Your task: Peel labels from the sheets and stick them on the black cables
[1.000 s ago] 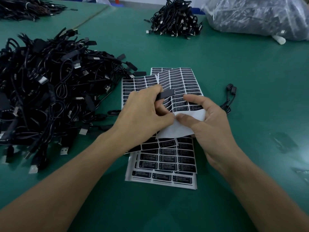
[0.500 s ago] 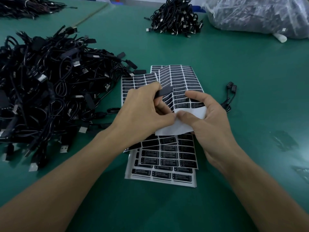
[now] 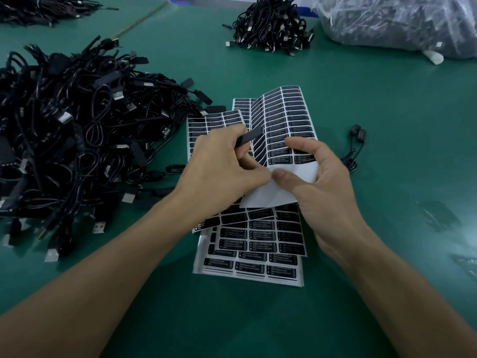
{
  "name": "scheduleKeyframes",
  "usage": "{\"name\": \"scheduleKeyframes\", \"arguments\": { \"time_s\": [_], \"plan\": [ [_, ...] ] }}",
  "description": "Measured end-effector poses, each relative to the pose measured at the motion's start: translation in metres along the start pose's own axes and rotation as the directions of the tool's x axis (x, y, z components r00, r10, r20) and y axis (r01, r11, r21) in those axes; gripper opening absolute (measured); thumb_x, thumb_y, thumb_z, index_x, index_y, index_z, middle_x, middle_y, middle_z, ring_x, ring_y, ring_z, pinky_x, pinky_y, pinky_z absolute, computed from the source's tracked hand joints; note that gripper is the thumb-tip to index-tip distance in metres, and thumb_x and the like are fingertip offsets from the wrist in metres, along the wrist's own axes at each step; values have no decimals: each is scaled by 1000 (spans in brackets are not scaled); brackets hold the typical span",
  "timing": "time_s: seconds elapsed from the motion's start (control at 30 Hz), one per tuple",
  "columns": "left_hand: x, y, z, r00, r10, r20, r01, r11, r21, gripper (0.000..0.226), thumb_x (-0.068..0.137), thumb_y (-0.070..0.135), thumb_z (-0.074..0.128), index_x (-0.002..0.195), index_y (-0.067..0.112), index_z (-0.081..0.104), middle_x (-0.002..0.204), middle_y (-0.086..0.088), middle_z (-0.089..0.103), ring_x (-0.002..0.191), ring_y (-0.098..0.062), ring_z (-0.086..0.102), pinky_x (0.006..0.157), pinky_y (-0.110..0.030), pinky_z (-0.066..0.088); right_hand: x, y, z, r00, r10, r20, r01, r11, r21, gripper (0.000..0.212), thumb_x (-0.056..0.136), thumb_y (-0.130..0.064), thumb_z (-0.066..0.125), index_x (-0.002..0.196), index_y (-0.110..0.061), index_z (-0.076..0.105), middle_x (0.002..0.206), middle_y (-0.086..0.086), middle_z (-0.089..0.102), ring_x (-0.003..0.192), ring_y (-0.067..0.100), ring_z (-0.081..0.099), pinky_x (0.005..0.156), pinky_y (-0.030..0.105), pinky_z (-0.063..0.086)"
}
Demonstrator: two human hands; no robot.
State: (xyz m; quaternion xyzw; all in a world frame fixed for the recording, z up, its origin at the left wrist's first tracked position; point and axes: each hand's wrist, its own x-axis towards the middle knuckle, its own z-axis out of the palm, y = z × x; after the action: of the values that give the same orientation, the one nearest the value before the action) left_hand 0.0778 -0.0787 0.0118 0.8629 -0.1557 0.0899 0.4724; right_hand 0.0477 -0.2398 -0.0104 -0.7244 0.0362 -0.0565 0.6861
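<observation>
I see left hand (image 3: pixel 222 166) still gripping the black plug (image 3: pixel 251 137), right hand (image 3: pixel 325 182) pinching the label sheet (image 3: pixel 286 112), sheet bowed higher now.

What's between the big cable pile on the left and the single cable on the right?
Head view: label sheets, with left hand and right hand over them.

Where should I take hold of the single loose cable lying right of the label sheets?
Probably the far end of the loose cable, where bulky plugs stand proud of the table; its thin cord lies flat. Come from above-right, the open side: the right hand and lifted sheet crowd its left.
</observation>
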Motion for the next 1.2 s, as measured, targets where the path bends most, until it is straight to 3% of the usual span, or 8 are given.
{"name": "scheduleKeyframes", "arguments": {
  "time_s": [0.2, 0.33, 0.5, 0.7, 0.83, 0.9, 1.07, 1.2],
  "plan": [
    [2, -1, -1, 1000, -19, -2, 19, 999, -41, 50, 74, 5, 74, 66, 20, 27, 64, -28, 47, 75, -40, 69, 58, -54, 48, 1, 2, 0, 999, -26, -26, 25, 999, -19, 42, 86, -10, 76, 105, -47, 65, 124, -4, 64, 120, 25, 59, 102, 52, 48],
    [3, -2, -2, 998, -54, -18, 53, 997, -63, 47, 72, 5, 73, 66, 18, 28, 70, -31, 61, 63, -31, 65, 61, -54, 52, -1, 1, 0, 998, -55, -25, 54, 998, -44, 42, 87, -11, 75, 106, -46, 64, 123, -6, 64, 121, 25, 58, 103, 53, 47],
    [1, -3, -1, 998, -56, -5, 55, 994, -98, 51, 72, 16, 84, 69, 19, 33, 66, -15, 69, 71, -19, 74, 68, -53, 58, -2, 0, 3, 993, -120, -19, 118, 990, -79, 39, 87, -11, 76, 110, -41, 62, 118, -7, 65, 115, 22, 61, 100, 52, 50],
    [2, -6, -3, 998, -52, 39, 56, 994, -96, 51, 73, 13, 83, 69, 18, 32, 66, -10, 72, 72, -10, 75, 70, -57, 58, -2, 1, 4, 987, -157, -32, 153, 981, -118, 38, 88, -11, 74, 110, -39, 62, 114, -20, 62, 110, 9, 61, 97, 42, 53],
    [4, -4, -6, 995, -66, 78, 76, 989, -125, 49, 71, 16, 79, 68, 21, 30, 76, -35, 62, 71, -14, 75, 75, -61, 56, 0, 5, 3, 985, -168, -41, 162, 980, -115, 38, 87, -10, 73, 107, -41, 63, 106, -20, 63, 96, 3, 61, 84, 28, 54],
    [5, -4, -7, 992, -84, 91, 96, 986, -135, 46, 69, 15, 75, 68, 21, 30, 80, -39, 60, 71, -26, 74, 76, -63, 55, 0, 5, 2, 985, -165, -42, 160, 982, -103, 38, 86, -10, 74, 106, -41, 64, 99, -22, 63, 85, -2, 60, 73, 20, 53],
    [7, -11, -6, 991, -100, 88, 114, 978, -177, 44, 67, 5, 72, 68, 20, 30, 68, -20, 71, 65, -23, 73, 69, -48, 59, -1, 2, 3, 988, -139, -67, 129, 982, -137, 38, 82, -16, 74, 105, -45, 64, 104, -21, 63, 103, 12, 61, 95, 47, 53],
    [11, -10, -10, 984, -171, -41, 154, 950, -271, 39, 63, 11, 66, 66, 22, 29, 55, -2, 66, 62, -18, 71, 56, -28, 48, -3, 0, 0, 989, -142, -46, 127, 962, -243, 39, 80, -21, 75, 108, -44, 61, 107, -20, 65, 95, 12, 65, 87, 47, 56]
  ]
}}
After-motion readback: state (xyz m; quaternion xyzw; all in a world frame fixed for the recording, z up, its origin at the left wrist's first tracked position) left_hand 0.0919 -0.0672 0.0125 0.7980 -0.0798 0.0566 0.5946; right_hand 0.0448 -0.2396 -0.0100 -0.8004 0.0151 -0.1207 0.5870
